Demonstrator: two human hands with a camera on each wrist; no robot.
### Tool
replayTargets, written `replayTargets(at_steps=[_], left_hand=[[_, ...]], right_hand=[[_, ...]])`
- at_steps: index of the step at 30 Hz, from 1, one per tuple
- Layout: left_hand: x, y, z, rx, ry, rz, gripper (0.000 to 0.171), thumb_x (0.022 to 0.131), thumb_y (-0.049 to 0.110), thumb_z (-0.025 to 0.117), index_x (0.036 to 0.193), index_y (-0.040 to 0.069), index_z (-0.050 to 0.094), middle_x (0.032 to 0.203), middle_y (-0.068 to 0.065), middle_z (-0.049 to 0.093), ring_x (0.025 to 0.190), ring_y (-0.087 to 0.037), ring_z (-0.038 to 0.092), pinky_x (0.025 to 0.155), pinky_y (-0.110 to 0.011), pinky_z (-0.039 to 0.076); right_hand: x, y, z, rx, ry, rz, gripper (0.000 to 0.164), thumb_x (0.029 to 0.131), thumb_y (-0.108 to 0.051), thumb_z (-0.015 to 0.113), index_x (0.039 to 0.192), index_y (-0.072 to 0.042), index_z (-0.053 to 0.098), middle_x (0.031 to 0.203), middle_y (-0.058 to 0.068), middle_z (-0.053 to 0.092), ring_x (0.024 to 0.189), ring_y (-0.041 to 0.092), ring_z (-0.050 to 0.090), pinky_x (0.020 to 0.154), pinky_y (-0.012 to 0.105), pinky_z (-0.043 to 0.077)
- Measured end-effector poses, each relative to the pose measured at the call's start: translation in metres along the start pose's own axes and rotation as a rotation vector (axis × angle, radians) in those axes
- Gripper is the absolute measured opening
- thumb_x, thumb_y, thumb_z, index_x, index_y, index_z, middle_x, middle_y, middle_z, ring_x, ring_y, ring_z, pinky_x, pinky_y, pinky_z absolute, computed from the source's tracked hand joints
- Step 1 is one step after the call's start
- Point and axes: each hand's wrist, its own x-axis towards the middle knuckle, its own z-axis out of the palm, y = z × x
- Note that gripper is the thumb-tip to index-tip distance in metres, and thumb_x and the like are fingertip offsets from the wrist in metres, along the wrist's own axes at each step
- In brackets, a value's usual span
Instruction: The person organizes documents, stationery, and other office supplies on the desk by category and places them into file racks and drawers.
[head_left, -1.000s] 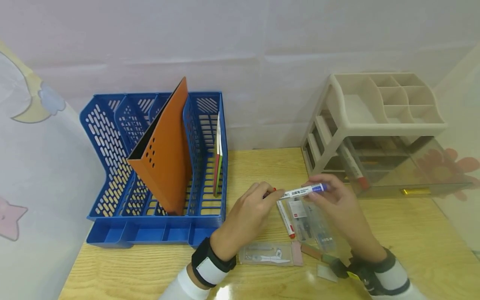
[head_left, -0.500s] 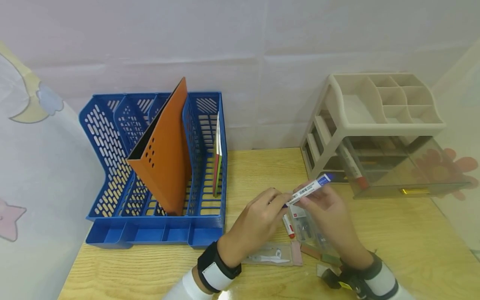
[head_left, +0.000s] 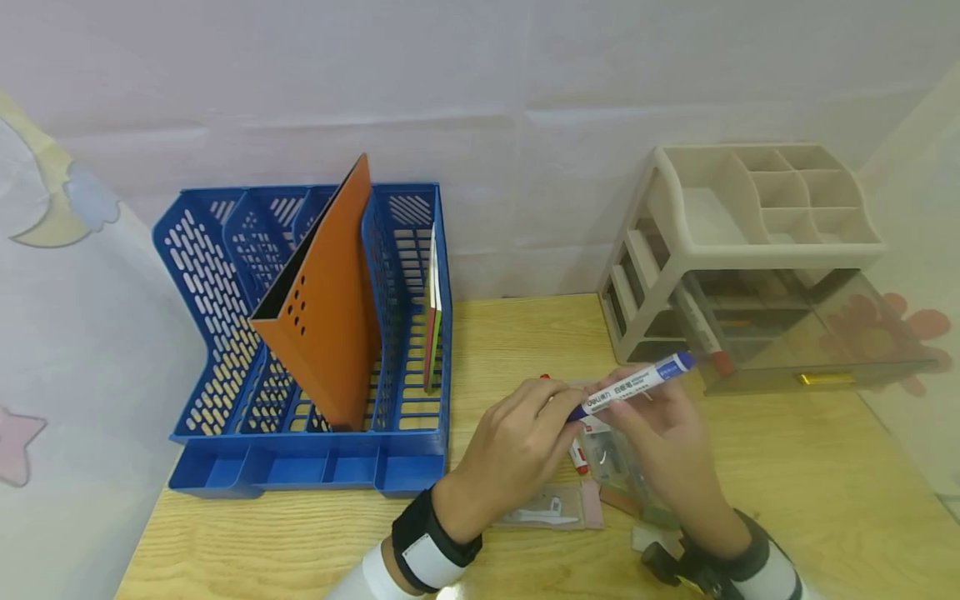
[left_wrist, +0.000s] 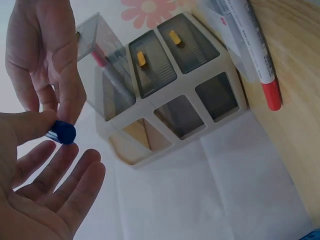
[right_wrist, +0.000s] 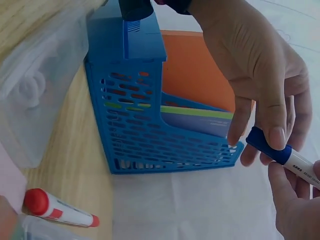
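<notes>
A white whiteboard marker with blue ends is held between both hands, its right end tilted up. My left hand pinches the blue cap between thumb and fingertips, as the right wrist view shows. Around the white barrel, my right hand grips with thumb and fingers. Under the hands on the table lies a red-and-white marker, partly hidden in the head view. Beside it are clear plastic cases and a flat clear pack with a pink end.
At left stands a blue file rack holding an orange folder and thin booklets. A cream desk organizer stands at right; its clear drawer is pulled out with a red-capped marker inside.
The whiteboard marker has shifted to the right, and its right end has risen into a steeper tilt. My left hand has moved right, covering more of the red-and-white marker below.
</notes>
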Motion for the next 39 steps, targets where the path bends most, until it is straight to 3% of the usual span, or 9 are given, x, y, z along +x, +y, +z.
replayTargets(at_steps=[5,9,15,19,21,24,28,34,39], left_hand=[[0.002,-0.004,-0.01,-0.006,0.005,0.001,0.033,0.094,0.028,0.077,0.118,0.006,0.071,0.11,-0.004,0.072,0.101,-0.015,0.069,0.09,-0.022,0.059],[0.001,-0.008,-0.015,0.013,0.002,-0.002,0.04,0.095,0.038,0.075,0.118,0.005,0.07,0.114,-0.007,0.073,0.107,-0.018,0.07,0.093,-0.026,0.059],[-0.003,-0.013,-0.019,0.039,-0.021,0.032,0.047,0.106,0.043,0.056,0.121,0.001,0.069,0.121,-0.014,0.072,0.113,-0.025,0.07,0.098,-0.032,0.058],[-0.006,-0.015,-0.02,0.061,-0.061,0.057,0.058,0.11,0.048,0.04,0.131,0.0,0.064,0.13,-0.017,0.069,0.119,-0.028,0.068,0.101,-0.037,0.057],[-0.008,-0.016,-0.021,0.078,-0.104,0.07,0.061,0.111,0.05,0.035,0.138,0.001,0.06,0.137,-0.019,0.065,0.124,-0.031,0.066,0.104,-0.039,0.056],[-0.012,-0.017,-0.022,0.103,-0.178,0.093,0.061,0.106,0.048,0.05,0.147,0.003,0.053,0.146,-0.02,0.059,0.131,-0.034,0.061,0.11,-0.043,0.052],[-0.016,-0.02,-0.021,0.13,-0.246,0.136,0.078,0.094,0.047,0.071,0.154,0.005,0.045,0.151,-0.02,0.055,0.135,-0.036,0.058,0.113,-0.045,0.049],[-0.022,-0.021,-0.021,0.162,-0.319,0.151,0.077,0.096,0.05,0.067,0.156,0.008,0.043,0.154,-0.018,0.051,0.143,-0.04,0.048,0.117,-0.049,0.044],[-0.027,-0.022,-0.024,0.175,-0.394,0.119,0.073,0.099,0.053,0.061,0.158,0.012,0.043,0.16,-0.017,0.044,0.151,-0.041,0.037,0.121,-0.052,0.037]], right_hand=[[0.001,-0.01,0.002,-0.014,-0.049,-0.147,0.039,0.089,0.032,0.045,0.126,0.022,0.046,0.122,0.017,0.065,0.114,0.023,0.069,0.098,0.033,0.058],[0.002,-0.019,0.002,0.002,-0.059,-0.204,0.037,0.089,0.032,0.046,0.125,0.024,0.046,0.121,0.021,0.066,0.113,0.026,0.07,0.098,0.035,0.058],[0.002,-0.031,-0.003,0.051,-0.079,-0.261,0.04,0.09,0.03,0.047,0.129,0.025,0.044,0.125,0.022,0.065,0.114,0.029,0.069,0.1,0.036,0.058],[0.001,-0.041,-0.01,0.008,-0.06,-0.283,0.043,0.09,0.029,0.049,0.133,0.026,0.043,0.126,0.022,0.067,0.114,0.028,0.07,0.099,0.033,0.057],[0.0,-0.046,-0.014,-0.033,-0.039,-0.263,0.045,0.089,0.031,0.048,0.134,0.027,0.042,0.124,0.022,0.069,0.113,0.026,0.071,0.098,0.032,0.058],[-0.003,-0.057,-0.021,-0.119,0.014,-0.176,0.049,0.09,0.031,0.046,0.138,0.024,0.044,0.128,0.019,0.069,0.113,0.022,0.072,0.097,0.028,0.057],[-0.007,-0.076,-0.034,-0.274,0.097,-0.029,0.05,0.091,0.028,0.05,0.14,0.017,0.048,0.125,0.01,0.073,0.109,0.015,0.073,0.095,0.021,0.057],[0.003,-0.1,-0.06,-0.57,0.151,0.152,0.047,0.095,0.014,0.061,0.141,0.005,0.057,0.114,0.0,0.078,0.104,0.006,0.073,0.089,0.012,0.055],[0.014,-0.111,-0.083,-0.815,0.153,0.241,0.048,0.097,0.002,0.067,0.143,-0.01,0.062,0.108,-0.019,0.077,0.095,-0.006,0.071,0.08,0.005,0.052]])
